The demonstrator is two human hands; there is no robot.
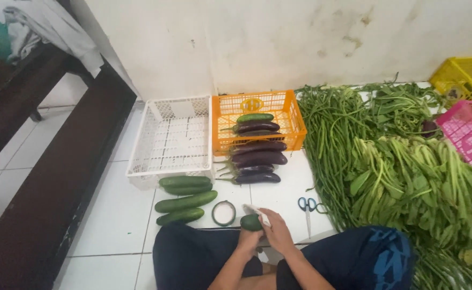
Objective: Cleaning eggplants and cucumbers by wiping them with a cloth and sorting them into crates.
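White floor: cucumber [251, 222] in both hands.

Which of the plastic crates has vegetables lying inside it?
The orange crate: it holds a cucumber and eggplants, while the white crate beside it holds none.

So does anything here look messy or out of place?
Mostly tidy. The leafy greens lie in loose heaps on the floor, not in the yellow or pink crate. The white crate holds nothing while four cucumbers lie before it.
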